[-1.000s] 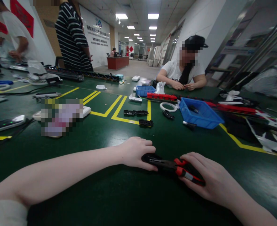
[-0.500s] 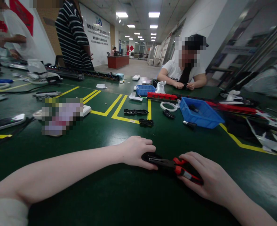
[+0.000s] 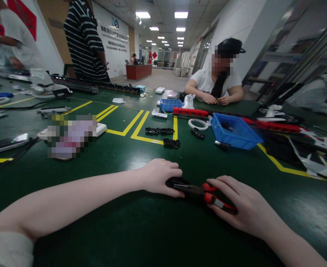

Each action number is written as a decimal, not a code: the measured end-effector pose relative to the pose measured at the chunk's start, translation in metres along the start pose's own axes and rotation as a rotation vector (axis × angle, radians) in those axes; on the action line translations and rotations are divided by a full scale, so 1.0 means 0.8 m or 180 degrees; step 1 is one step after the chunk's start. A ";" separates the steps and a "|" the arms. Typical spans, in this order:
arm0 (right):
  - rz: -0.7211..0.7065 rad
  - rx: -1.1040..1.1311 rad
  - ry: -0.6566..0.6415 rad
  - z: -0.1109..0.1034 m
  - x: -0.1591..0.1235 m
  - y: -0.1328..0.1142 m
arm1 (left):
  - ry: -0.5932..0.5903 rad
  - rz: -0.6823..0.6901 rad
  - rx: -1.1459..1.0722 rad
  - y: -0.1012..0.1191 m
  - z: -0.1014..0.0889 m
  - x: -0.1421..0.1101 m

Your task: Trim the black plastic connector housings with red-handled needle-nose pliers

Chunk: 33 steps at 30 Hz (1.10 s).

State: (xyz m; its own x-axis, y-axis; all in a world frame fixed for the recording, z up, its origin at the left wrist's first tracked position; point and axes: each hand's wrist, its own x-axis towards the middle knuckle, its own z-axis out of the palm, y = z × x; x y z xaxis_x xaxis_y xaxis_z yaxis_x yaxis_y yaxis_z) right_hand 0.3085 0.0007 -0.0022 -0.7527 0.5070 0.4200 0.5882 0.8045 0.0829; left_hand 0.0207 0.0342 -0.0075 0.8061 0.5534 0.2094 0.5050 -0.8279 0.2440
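Observation:
My right hand point(image 3: 232, 204) is closed around the red-and-black handles of a pair of long-nose pliers point(image 3: 192, 190). The pliers' jaws point left and reach a small black part point(image 3: 171, 181). My left hand point(image 3: 163, 178) grips that black part between thumb and fingers, just above the green tabletop. The fingers cover much of it, so its exact kind cannot be made out. Whether the jaws are clamped on it is also unclear. Farther up the table lie similar-looking black plastic pieces point(image 3: 159, 131).
A blue bin point(image 3: 235, 135) holding dark parts stands at the right, with a white ring point(image 3: 198, 124) beside it. A red rail point(image 3: 191, 111) runs behind. To the left lie a phone point(image 3: 71, 139) and a white device point(image 3: 6, 144). Across the table point(image 3: 116, 230) sits a person point(image 3: 216, 81).
The whole view has shifted very slightly. Both hands keep their hold on the pliers and the black part, with almost no visible movement.

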 end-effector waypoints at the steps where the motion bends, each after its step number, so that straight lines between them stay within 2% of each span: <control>1: -0.0001 -0.0002 -0.0002 -0.001 0.000 0.000 | -0.0009 -0.0005 0.0005 0.000 -0.001 0.000; 12: -0.0077 -0.0180 0.0005 -0.008 0.004 -0.001 | 0.0019 0.0049 -0.0020 0.001 0.000 0.000; 24: -0.0019 -0.0021 -0.0012 -0.003 0.003 -0.001 | 0.0026 0.0061 0.0035 -0.001 0.002 0.000; 33: 0.0127 0.0094 -0.0201 -0.001 0.006 -0.004 | 0.0096 0.0076 0.0663 0.005 -0.002 -0.005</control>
State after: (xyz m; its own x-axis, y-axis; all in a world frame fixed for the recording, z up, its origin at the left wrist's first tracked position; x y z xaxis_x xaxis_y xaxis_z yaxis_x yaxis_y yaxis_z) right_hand 0.3032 0.0001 -0.0001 -0.7465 0.5566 0.3645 0.6098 0.7915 0.0402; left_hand 0.0188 0.0292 -0.0056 0.8105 0.5334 0.2420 0.5414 -0.8399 0.0381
